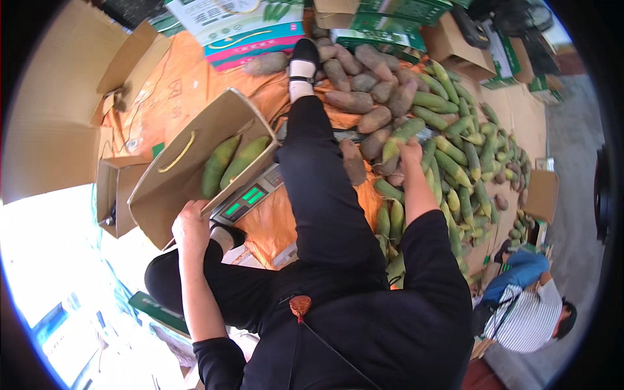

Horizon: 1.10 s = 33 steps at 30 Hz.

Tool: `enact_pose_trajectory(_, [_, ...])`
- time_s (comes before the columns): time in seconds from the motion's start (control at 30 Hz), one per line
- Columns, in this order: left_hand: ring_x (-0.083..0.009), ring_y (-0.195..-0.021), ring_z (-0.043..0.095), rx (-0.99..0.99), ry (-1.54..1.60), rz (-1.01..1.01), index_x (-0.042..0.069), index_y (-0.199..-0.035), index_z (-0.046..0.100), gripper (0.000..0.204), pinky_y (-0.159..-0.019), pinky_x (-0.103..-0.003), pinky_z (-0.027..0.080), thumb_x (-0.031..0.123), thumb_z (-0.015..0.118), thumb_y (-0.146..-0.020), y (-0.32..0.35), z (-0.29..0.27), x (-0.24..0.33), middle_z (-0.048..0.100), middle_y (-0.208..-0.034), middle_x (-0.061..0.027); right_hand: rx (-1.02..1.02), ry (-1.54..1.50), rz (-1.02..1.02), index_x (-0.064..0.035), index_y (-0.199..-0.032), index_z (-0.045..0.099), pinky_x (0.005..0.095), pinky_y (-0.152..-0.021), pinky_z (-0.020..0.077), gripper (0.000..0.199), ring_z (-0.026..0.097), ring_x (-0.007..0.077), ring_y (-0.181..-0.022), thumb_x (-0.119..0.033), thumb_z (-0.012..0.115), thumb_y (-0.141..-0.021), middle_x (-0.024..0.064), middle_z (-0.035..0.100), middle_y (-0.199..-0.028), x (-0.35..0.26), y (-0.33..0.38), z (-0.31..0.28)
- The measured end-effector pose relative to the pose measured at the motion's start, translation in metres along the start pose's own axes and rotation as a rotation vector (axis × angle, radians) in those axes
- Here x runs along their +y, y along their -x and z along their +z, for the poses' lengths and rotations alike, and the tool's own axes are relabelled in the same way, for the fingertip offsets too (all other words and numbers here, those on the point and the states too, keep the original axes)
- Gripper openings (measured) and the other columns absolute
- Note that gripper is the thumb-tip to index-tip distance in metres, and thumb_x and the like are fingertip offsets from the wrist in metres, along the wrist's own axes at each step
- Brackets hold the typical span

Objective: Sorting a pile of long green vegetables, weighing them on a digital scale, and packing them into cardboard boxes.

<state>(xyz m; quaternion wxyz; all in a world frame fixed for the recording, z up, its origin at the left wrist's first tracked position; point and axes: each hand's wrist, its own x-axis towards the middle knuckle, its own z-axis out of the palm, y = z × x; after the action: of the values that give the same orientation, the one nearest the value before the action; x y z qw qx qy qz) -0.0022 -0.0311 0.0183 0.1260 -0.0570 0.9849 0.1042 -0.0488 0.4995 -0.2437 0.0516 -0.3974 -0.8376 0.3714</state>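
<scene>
My right hand (411, 156) is closed round a green radish (398, 138), raised over the pile on my right. My left hand (191, 229) grips the near edge of an open cardboard box (159, 211). Inside that box lie two green radishes (220, 165), and a yellow cord handle (177, 153) hangs on its wall. A scale (250, 196) with lit green digits shows beside and partly under the box. Many more green radishes (448, 164) are heaped to the right, against a group of dull purplish-brown radishes (351, 101).
An orange sheet (260, 237) covers the floor under my legs. Printed cartons (250, 42) are stacked at the far side. A large open box (52, 97) and a smaller one (120, 195) stand left. Another person (530, 312) in a striped shirt sits at lower right.
</scene>
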Motion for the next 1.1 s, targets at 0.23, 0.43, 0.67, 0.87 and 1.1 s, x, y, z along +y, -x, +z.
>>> enact_pose_trajectory(0.23, [-0.0328,-0.081,0.060,-0.008,0.023,0.033,0.010,-0.092,0.068,0.015,-0.071,-0.040,0.049,0.011,0.060,-0.079,-0.008,0.005,0.000,0.059,-0.082,-0.0121,-0.053,-0.415,0.140,-0.0087,-0.141,0.033,0.0341,-0.089,0.0457,0.079,0.057,0.0232,-0.105,-0.004,0.074,-0.074,0.0086,0.056,-0.123,0.049,-0.014,0.022])
enact_pose_trajectory(0.43, [-0.0313,-0.081,0.061,0.039,0.084,0.038,0.011,-0.091,0.068,0.016,-0.070,-0.039,0.049,0.009,0.062,-0.077,-0.006,0.005,0.002,0.059,-0.081,-0.0103,-0.086,-0.309,0.517,-0.0148,-0.144,0.028,0.0529,-0.092,0.0392,0.086,0.043,0.0305,-0.122,-0.012,0.077,-0.074,0.0099,0.042,-0.138,0.039,-0.024,0.025])
enact_pose_trajectory(0.67, [-0.0291,-0.083,0.062,-0.003,0.010,0.027,0.012,-0.091,0.067,0.014,-0.071,-0.039,0.050,0.011,0.059,-0.079,-0.005,0.004,0.001,0.060,-0.084,-0.0085,-0.078,-0.411,0.821,-0.0126,-0.127,0.044,0.0448,-0.082,0.0407,0.059,0.049,0.0275,-0.105,-0.015,0.075,-0.077,0.0086,0.049,-0.122,0.017,-0.017,0.016])
enact_pose_trajectory(0.87, [-0.0280,-0.084,0.062,-0.014,-0.004,0.055,0.012,-0.090,0.066,0.017,-0.070,-0.040,0.051,0.007,0.056,-0.079,-0.009,0.010,-0.001,0.059,-0.084,-0.0078,-0.522,-0.993,0.779,-0.0104,-0.118,0.053,0.0453,-0.079,0.0457,0.039,0.056,0.0267,-0.095,-0.017,0.068,-0.082,0.0081,0.055,-0.114,0.020,-0.001,-0.017])
enact_pose_trajectory(1.1, [-0.0272,-0.082,0.062,0.038,-0.004,0.084,0.012,-0.088,0.066,0.023,-0.069,-0.039,0.052,0.001,0.057,-0.071,-0.005,0.015,-0.006,0.058,-0.081,-0.0079,-0.759,-0.862,-0.028,-0.0035,-0.132,0.044,0.0365,-0.095,0.0406,0.053,0.052,0.0218,-0.111,-0.011,0.064,-0.083,0.0073,0.054,-0.123,-0.132,0.059,-0.066])
